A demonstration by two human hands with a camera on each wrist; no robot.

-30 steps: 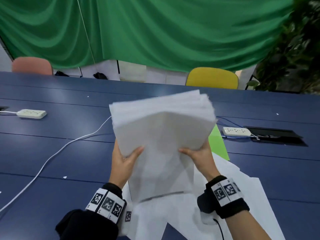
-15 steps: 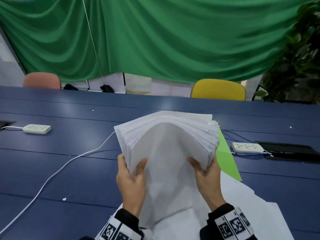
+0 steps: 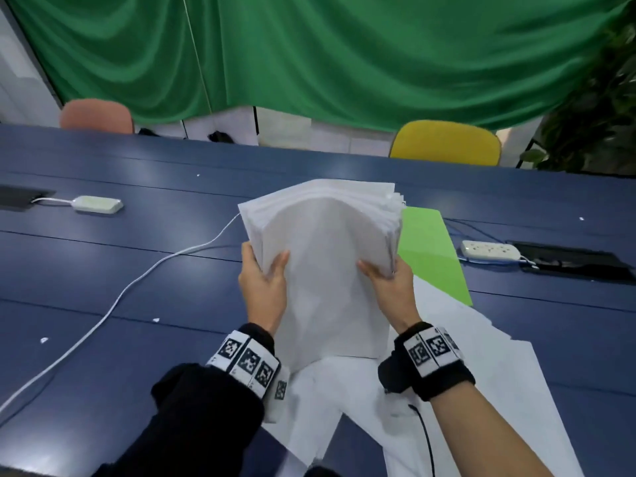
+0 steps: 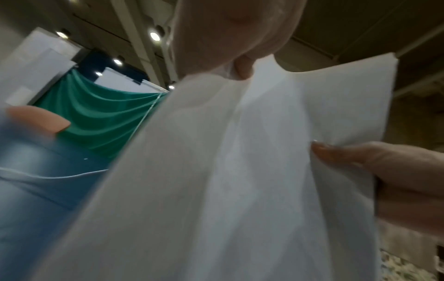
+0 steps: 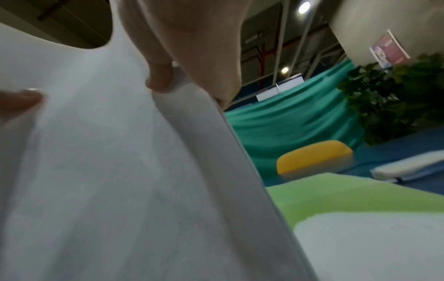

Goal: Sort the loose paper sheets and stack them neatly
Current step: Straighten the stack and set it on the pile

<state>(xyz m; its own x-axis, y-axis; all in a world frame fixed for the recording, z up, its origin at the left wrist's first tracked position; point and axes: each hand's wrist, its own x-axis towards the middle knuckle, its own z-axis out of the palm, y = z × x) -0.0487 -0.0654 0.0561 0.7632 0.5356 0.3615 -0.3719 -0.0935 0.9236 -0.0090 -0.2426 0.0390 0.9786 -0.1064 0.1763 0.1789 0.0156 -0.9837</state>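
**Both hands holding a paper stack on edge over the table**

A thick stack of white sheets is standing on its lower edge, long axis upright, tilting away from the person, its upper edges fanning and bowing over. The left hand is pinching the left side, thumb in front; the right hand is gripping the right side likewise. The stack is resting on loose white sheets lying flat on the smooth blue table, beside a green sheet.

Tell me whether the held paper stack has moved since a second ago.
Yes. The paper stack, gripped by both hands, has come down toward the table: its lower edge now meets the loose sheets, and it covers less of the green sheet.
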